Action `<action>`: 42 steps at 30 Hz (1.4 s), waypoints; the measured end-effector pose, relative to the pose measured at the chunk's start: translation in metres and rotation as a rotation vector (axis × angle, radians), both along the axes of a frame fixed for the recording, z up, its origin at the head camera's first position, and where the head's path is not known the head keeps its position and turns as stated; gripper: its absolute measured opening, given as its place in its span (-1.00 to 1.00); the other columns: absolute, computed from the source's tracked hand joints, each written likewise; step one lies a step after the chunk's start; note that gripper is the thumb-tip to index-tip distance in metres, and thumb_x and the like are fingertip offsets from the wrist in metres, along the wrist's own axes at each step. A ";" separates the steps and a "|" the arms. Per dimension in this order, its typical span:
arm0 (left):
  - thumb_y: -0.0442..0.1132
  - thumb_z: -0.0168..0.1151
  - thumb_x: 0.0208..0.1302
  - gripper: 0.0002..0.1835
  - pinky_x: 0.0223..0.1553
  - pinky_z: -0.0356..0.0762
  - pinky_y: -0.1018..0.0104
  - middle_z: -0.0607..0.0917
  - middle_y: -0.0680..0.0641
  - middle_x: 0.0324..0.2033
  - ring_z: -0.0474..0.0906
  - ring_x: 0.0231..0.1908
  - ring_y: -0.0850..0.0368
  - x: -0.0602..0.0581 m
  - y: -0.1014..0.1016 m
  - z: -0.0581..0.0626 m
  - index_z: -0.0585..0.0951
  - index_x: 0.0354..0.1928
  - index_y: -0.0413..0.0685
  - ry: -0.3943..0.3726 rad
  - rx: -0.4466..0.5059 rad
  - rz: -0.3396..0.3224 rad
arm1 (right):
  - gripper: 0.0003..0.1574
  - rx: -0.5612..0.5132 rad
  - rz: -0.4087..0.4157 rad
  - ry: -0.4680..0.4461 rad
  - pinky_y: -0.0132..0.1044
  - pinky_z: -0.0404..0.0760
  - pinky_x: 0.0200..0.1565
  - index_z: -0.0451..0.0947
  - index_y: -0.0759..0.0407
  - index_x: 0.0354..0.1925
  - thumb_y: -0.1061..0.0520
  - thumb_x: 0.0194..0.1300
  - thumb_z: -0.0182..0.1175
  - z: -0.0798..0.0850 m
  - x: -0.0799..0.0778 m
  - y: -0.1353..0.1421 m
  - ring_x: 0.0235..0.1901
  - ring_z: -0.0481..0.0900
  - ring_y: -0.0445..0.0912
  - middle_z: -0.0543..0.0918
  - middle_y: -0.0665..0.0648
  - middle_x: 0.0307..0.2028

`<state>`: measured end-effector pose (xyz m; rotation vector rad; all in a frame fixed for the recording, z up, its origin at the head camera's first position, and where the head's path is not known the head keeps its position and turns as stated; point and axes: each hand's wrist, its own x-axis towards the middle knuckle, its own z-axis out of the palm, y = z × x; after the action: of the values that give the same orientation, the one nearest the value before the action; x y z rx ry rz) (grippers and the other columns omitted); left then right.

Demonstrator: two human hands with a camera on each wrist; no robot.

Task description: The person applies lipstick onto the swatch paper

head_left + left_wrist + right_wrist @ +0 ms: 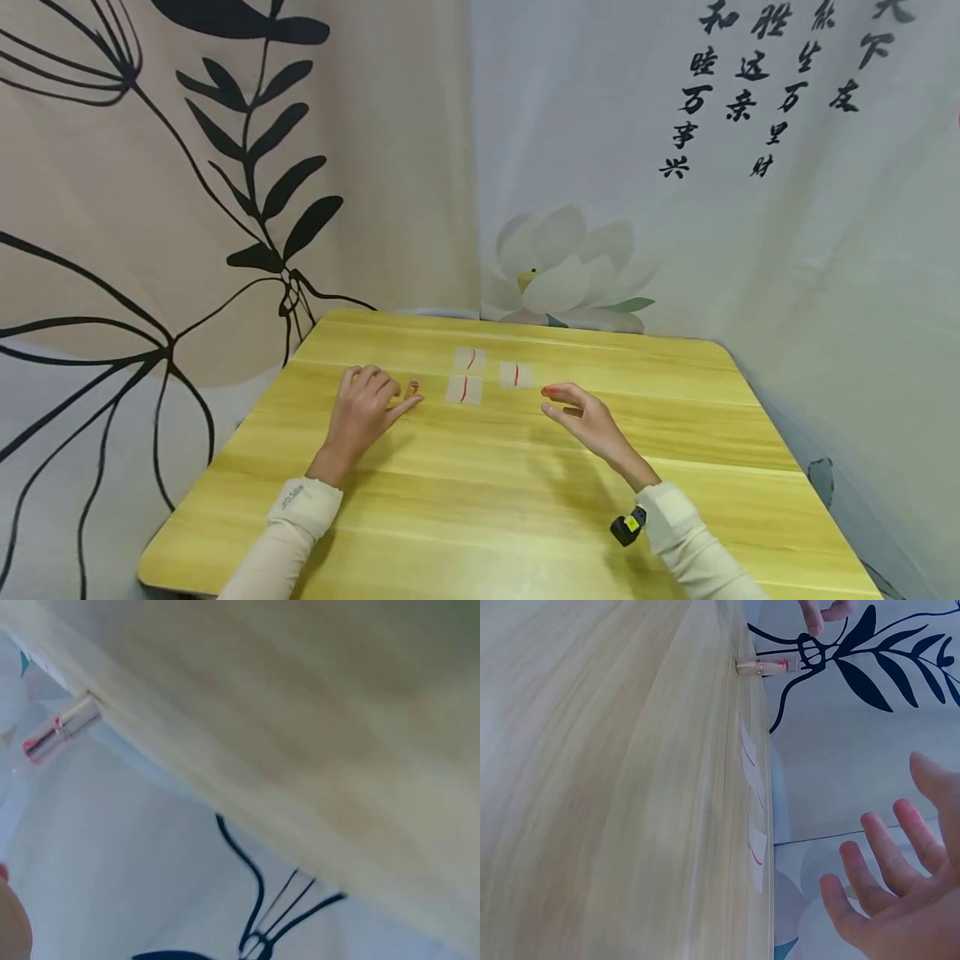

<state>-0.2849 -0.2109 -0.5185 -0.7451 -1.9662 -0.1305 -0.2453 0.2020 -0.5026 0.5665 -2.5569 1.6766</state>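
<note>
A small clear tube-like container with red marks (414,386) stands upright on the table, just beside my left hand (365,408). In the right wrist view, that hand's fingertips (814,622) are apart from the container (778,666), holding nothing. The left wrist view catches the container (64,729) and only a bit of a finger at the lower left edge. My right hand (588,421) hovers empty above the table, fingers spread and relaxed. Nearest to it lies a pale paper square with a red line (517,375); two similar squares (471,359) (464,390) lie further left.
The yellow wood-grain table (480,500) has rounded corners and ends at a curtain (405,167) printed with black plants. Another curtain part carries a lotus (566,267) and dark writing. A black device with a yellow patch (628,527) sits at my right wrist.
</note>
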 end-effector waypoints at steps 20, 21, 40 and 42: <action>0.10 0.56 0.18 -0.64 0.00 0.44 -0.06 0.81 -0.03 -0.28 0.64 -0.18 -0.03 -0.011 0.002 0.005 0.75 -0.29 -0.04 -0.412 -0.033 0.163 | -0.42 0.048 0.030 -0.003 0.17 0.49 0.30 0.50 0.13 0.34 -0.12 0.52 0.25 0.002 -0.002 -0.003 0.32 0.52 0.21 0.60 0.21 0.31; 0.10 0.54 0.21 -0.63 0.04 0.44 -0.08 0.81 -0.05 -0.22 0.65 -0.13 -0.04 -0.013 0.002 0.006 0.76 -0.23 -0.05 -0.470 -0.030 0.187 | -0.41 0.051 0.026 -0.006 0.16 0.49 0.30 0.51 0.13 0.33 -0.13 0.51 0.26 0.002 -0.002 -0.002 0.31 0.53 0.20 0.60 0.21 0.30; -0.07 0.40 0.39 -0.71 -0.07 0.40 -0.14 0.70 -0.09 -0.34 0.56 -0.22 -0.10 -0.057 0.082 0.010 0.72 -0.35 -0.16 -0.929 -0.121 0.167 | -0.40 0.110 -0.055 -0.058 0.15 0.47 0.32 0.53 0.12 0.33 -0.14 0.49 0.28 0.001 0.006 0.023 0.33 0.51 0.12 0.61 0.13 0.29; -0.12 0.40 0.38 -0.66 -0.15 0.36 -0.09 0.61 -0.04 -0.48 0.49 -0.32 -0.04 -0.058 0.087 0.009 0.63 -0.54 -0.10 -0.926 -0.126 0.173 | -0.41 0.112 -0.066 -0.057 0.15 0.47 0.31 0.53 0.12 0.32 -0.13 0.49 0.28 0.001 0.009 0.027 0.33 0.52 0.12 0.61 0.15 0.29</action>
<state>-0.3429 -0.1241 -0.5097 -0.6399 -2.9302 -0.2853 -0.2364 0.2295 -0.5012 0.4404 -2.6915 1.5587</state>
